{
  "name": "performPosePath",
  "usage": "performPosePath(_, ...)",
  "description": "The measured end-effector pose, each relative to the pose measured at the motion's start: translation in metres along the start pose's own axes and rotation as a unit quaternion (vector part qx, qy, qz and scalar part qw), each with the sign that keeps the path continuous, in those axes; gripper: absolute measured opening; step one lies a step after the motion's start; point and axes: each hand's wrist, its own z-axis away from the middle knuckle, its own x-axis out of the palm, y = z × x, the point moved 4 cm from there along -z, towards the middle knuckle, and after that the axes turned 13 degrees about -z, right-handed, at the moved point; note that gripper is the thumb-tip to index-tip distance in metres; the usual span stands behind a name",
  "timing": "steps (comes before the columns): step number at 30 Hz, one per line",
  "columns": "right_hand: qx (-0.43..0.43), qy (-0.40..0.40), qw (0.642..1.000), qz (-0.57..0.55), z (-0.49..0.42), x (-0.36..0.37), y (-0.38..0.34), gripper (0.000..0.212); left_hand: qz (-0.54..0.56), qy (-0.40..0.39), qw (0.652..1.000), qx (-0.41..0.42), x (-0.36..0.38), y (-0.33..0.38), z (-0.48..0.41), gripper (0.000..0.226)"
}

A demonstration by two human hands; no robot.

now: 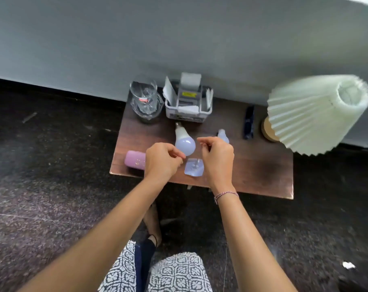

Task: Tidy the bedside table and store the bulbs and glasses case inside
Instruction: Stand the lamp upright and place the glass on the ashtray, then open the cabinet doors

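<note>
My left hand and right hand hover over the front edge of the dark wooden counter, fingers loosely curled — neither grips anything that I can make out. Between them lies a small pale packet. Just beyond my knuckles, at twelve o'clock, the large bulb lies on its side, base pointing away from me. The small bulb peeks out at one o'clock from my right hand. The pink glasses case sits at nine o'clock, partly hidden by my left hand, near the counter's left front corner. Farther back stand stacked glasses and a grey organiser — with a dark slim object and the pleated lamp at two o'clock.
</note>
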Motion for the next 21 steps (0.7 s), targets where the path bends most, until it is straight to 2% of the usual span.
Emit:
performPosePath(4,0.004,0.019,1.000,-0.014,0.026,-0.014,0.033,0.021,0.011,-0.015,1.000,-0.005,0.037,-0.008,0.025,0.026)
performPosePath(11,-0.005,0.026,0.999,-0.030,0.063,-0.030,0.074,0.020,-0.022,-0.009,1.000,0.003,0.088,-0.022,0.065,0.017)
performPosePath(21,0.039,-0.022,0.996,-0.076,0.108,-0.033,0.138,0.024,0.005,-0.012,1.000,0.021,0.144,-0.043,0.088,0.020)
